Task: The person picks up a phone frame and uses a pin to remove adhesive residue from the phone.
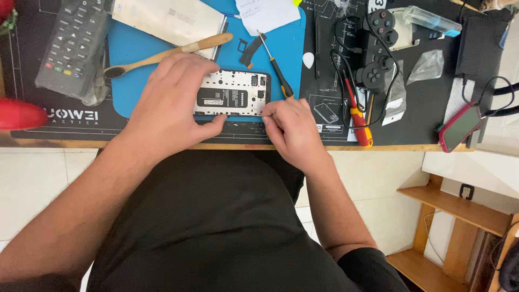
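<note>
An opened phone (233, 93), its back cover off and its black and white insides showing, is laid on a blue mat (130, 48) near the front edge of the table (162, 145). The phone's left end is covered and pressed down by the left hand (167, 103), with the thumb stretched along the phone's near edge. The right hand (292, 130) is set just beside the phone's near right corner, its fingers pinched together on a thin tool (268, 115) whose tip is touching that edge; what kind of tool it is cannot be made out. A wooden brush (167, 53) is lying just beyond the left hand, and a screwdriver with a black and yellow handle (275, 65) is placed at a slant beyond the phone's right end. A red and yellow screwdriver (357, 116) and a black game controller (378, 48) are seen to the right on the black mat (427, 103), and a grey remote control (73, 46) is set at the far left.
</note>
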